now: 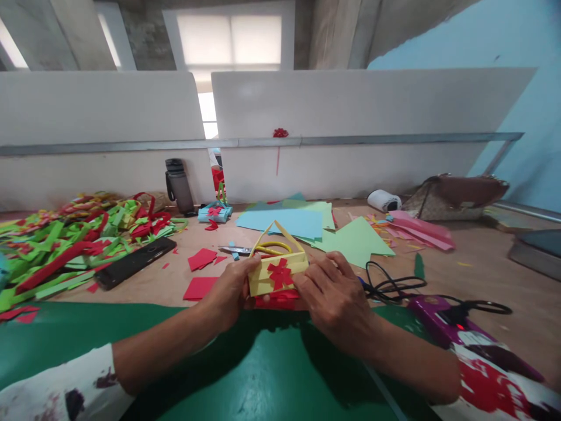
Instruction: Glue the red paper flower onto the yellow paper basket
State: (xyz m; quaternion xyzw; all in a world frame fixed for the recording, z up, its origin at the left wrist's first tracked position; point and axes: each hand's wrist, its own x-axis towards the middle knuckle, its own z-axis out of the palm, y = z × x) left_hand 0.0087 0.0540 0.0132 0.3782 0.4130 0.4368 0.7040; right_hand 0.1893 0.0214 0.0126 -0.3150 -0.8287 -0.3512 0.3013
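A small yellow paper bag (261,282) with a folded strip handle is held up in front of me, its front bearing a red paper flower (280,273). My left hand (232,292) is closed on its left side, thumb against the front. At the right side, the fingers of my right hand (335,298) are curled and pressed to the bag's edge. Just behind it lie scissors (269,248) with yellow handles. Red paper pieces (202,259) are to the left, and more red paper (280,300) shows under the bag.
Blue sheets (280,221) and green sheets (357,241) lie beyond my hands. Paper strips (56,240), a phone (135,263) and a bottle (179,186) stand or lie left. A purple power strip (438,318), black cable (394,286), thread spool (384,200) and handbag (456,197) are right.
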